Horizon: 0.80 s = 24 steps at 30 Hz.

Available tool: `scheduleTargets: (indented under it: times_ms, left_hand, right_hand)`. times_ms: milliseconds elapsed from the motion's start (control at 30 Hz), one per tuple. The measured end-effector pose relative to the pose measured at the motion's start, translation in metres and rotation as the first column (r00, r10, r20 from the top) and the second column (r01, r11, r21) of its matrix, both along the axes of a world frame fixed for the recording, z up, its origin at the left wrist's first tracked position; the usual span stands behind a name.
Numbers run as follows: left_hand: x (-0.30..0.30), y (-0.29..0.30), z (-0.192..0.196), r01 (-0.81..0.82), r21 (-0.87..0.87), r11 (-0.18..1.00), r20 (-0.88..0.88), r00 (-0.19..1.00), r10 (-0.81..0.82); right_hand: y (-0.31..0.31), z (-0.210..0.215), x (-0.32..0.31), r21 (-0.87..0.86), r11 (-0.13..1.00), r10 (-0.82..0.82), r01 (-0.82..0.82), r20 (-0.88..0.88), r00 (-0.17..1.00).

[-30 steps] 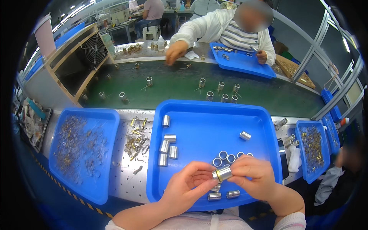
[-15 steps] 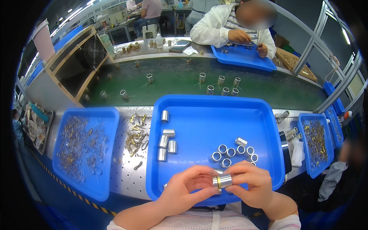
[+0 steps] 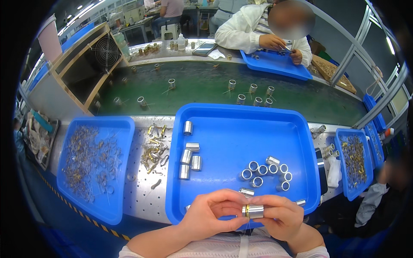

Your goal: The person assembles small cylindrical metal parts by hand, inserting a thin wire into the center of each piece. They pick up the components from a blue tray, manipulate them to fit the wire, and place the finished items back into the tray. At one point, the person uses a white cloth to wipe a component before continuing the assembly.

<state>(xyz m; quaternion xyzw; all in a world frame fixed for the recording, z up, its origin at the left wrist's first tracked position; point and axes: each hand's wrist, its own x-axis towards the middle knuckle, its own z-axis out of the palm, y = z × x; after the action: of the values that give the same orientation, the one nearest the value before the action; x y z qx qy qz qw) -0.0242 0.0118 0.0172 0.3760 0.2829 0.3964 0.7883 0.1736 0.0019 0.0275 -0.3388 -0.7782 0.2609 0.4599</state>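
Sleeve (image 3: 254, 211), a short silver metal cylinder with a brass-coloured ring at its left end, is held lying crosswise between both hands, low in the view and above the near rim of the middle tray (image 3: 275, 129). Left hand (image 3: 211, 215) has its fingertips pinched on the brass end, the remaining fingers curled; right hand (image 3: 279, 217) is closed round the silver end, thumb on top. A thin wire appears to hang from the piece, though it is too fine to trace. Holding from both ends keeps the joint between ring and body exposed and close to the eye, which in my judgement suits fitting or checking that joint. In the tray, a cluster of upright sleeves (image 3: 266, 172) stands just beyond the hands, within easy reach, and a second group of lying sleeves (image 3: 189, 159) sits at the left side, well apart from the first, so the two lots look kept separate. Loose brass parts (image 3: 154, 148) lie on the perforated steel bench between this tray and the left tray (image 3: 92, 165), which holds a tangle of wired parts. A smaller right tray (image 3: 355, 161) carries more brass pieces. Beyond runs a green belt (image 3: 206, 88) bearing spaced sleeves; a co-worker (image 3: 262, 32) sits opposite at another tray.
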Motion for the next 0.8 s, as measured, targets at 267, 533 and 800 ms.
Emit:
scheduleTargets:
  times_ms: [267, 533, 800]
  left_hand:
    - [-0.008, 0.001, 0.006, -0.066, -0.139, 0.988, -0.044, 0.997, 0.061]
    - [-0.101, 0.016, -0.005, -0.5, 0.686, 0.529, -0.279, 0.491, 0.825]
    - [-0.184, -0.002, 0.011, -0.213, 0.773, 0.598, -0.629, -0.38, 0.678]
  right_hand:
    - [0.007, 0.002, 0.002, -0.114, 0.992, 0.037, -0.047, -0.088, 0.995]
    - [0.137, 0.018, 0.089, -0.175, 0.877, -0.319, 0.448, 0.487, 0.813]
    - [0.291, 0.003, 0.111, 0.0, 0.868, -0.361, 0.497, 0.688, 0.629]
